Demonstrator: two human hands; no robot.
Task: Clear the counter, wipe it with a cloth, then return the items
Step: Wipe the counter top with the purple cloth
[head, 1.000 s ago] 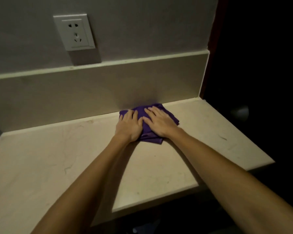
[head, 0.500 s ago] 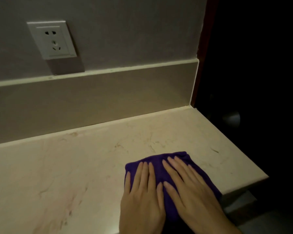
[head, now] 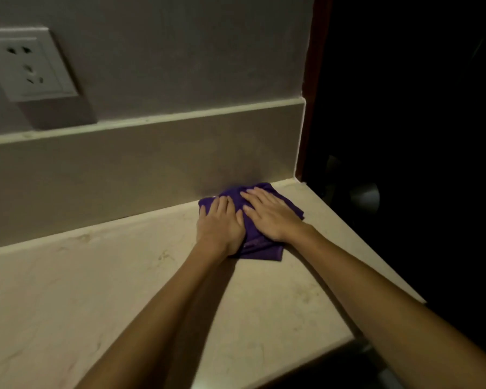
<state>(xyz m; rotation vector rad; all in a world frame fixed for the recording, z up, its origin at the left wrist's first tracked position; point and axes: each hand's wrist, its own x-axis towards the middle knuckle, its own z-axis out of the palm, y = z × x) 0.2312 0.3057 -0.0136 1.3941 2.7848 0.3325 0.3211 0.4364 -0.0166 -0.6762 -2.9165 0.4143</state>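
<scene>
From my remote seat, the biggest thing I saw was the pale stone counter [head: 124, 290], faintly veined, running from the left edge to its right-hand end, where the room beyond went nearly black. Behind it stood the grey-brown backsplash [head: 110, 175] capped by a light ledge, and above that the plain wall carrying a white power socket [head: 28, 66] at upper left.

Both bare forearms reached in from the bottom of the view toward the back right part of the counter. The purple cloth [head: 260, 247] lay bunched there, its far edge touching the foot of the backsplash, near the counter's right end.

The left hand [head: 220, 224] pressed flat on the cloth's left part with fingers straight and together. The right hand [head: 270, 217] lay flat on its right part, fingers spread and extended. A round pale shape [head: 365, 196] showed in the dark at right; I could not tell what it was.
</scene>
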